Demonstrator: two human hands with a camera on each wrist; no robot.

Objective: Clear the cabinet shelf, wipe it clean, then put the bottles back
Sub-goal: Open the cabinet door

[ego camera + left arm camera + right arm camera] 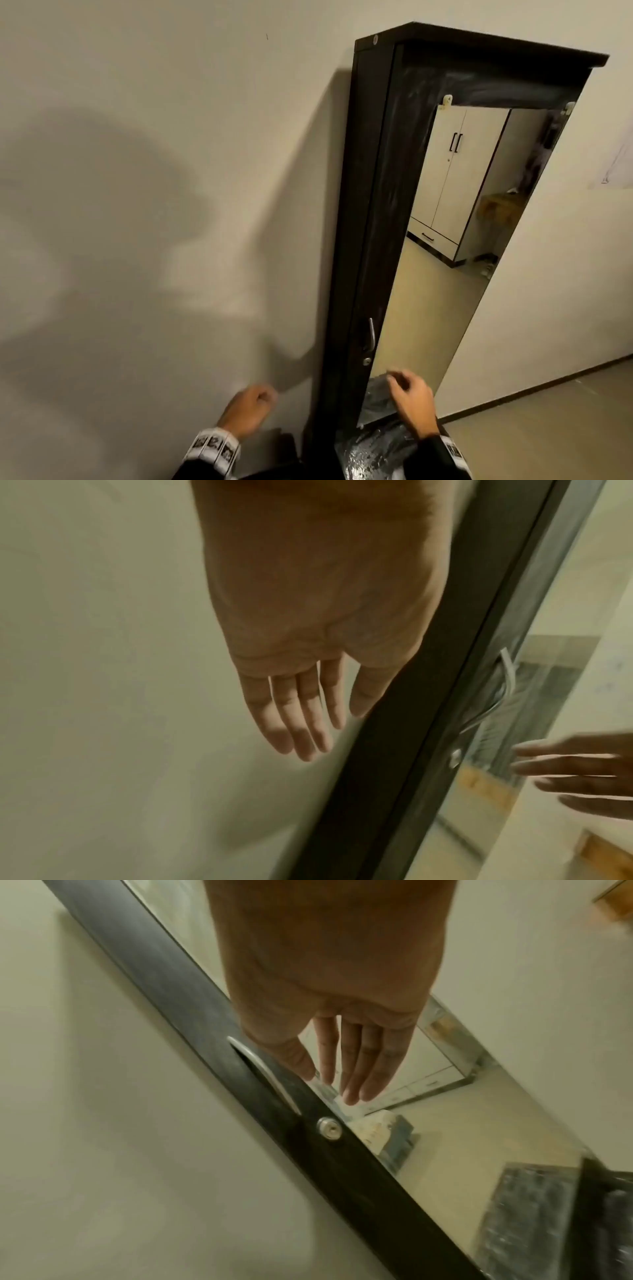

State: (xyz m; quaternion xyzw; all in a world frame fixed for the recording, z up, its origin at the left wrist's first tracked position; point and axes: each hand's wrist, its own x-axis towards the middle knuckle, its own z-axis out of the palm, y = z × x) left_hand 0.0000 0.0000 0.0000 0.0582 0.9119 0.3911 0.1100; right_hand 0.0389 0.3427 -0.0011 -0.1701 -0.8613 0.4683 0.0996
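Nothing was in our grasp: our right hand (412, 399) reached, fingers loose, toward the handle (371, 334) on the closed cabinet (346, 240) door; our left hand (245, 413) hung empty. Shelf and bottles stayed hidden inside. Opening came first, by gripping that handle.

Head view looks down along the cabinet door (380, 205) — both wrist views, close in, share its handle (263, 1074).

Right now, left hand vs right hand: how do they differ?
The left hand is in front of the bare wall; the right hand is in front of the mirror door. The right hand is nearer the door handle. Both are empty, fingers relaxed.
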